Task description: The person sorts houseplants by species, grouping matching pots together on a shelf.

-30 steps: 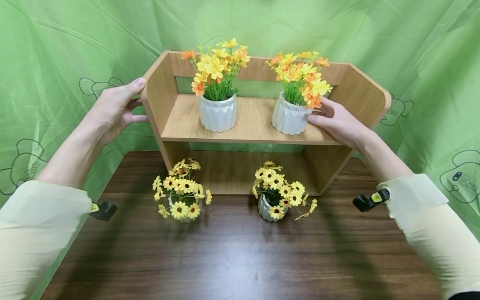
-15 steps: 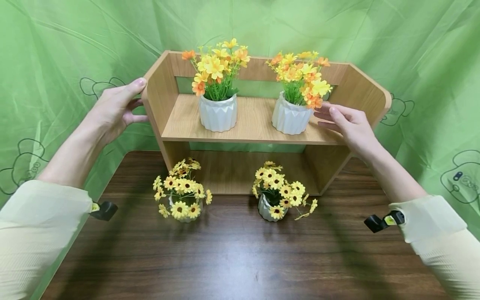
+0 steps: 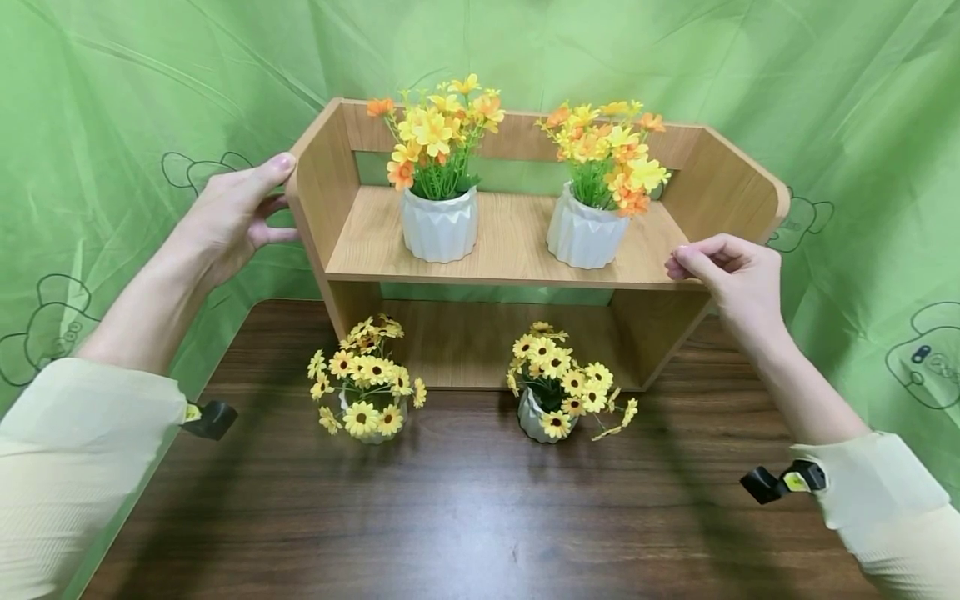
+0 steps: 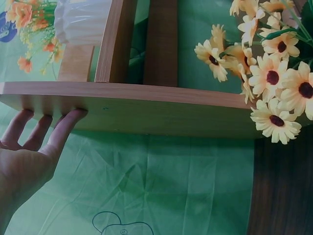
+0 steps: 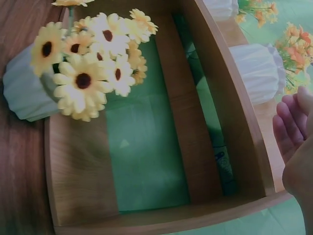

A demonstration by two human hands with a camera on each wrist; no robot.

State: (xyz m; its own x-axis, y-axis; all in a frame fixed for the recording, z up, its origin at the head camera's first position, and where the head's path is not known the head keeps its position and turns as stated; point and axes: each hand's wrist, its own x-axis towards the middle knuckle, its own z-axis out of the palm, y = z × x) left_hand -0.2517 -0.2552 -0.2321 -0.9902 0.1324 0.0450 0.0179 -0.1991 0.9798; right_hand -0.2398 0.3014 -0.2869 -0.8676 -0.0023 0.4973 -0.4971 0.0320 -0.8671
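Note:
My left hand (image 3: pixel 236 218) touches the left side panel of a two-tier wooden shelf (image 3: pixel 480 282). Its thumb lies at the panel's front edge, and its fingers (image 4: pixel 63 128) press on the outer face. On the upper tier stand two white ribbed pots of artificial yellow and orange flowers, the left pot (image 3: pixel 440 227) and the right pot (image 3: pixel 587 233). My right hand (image 3: pixel 738 279) is in front of the shelf's right end, fingers loosely bent and thumb near the fingertips. It holds nothing and is apart from the right pot.
Before the lower tier, two small pots of yellow daisies, a left one (image 3: pixel 367 383) and a right one (image 3: pixel 555 379), stand on the dark wooden table (image 3: pixel 465 508). A green curtain (image 3: pixel 585 50) with line drawings hangs behind and at both sides.
My right hand has let go of the right flower pot and drawn back to the right and toward me, its fingers bending in. My left hand stays on the panel.

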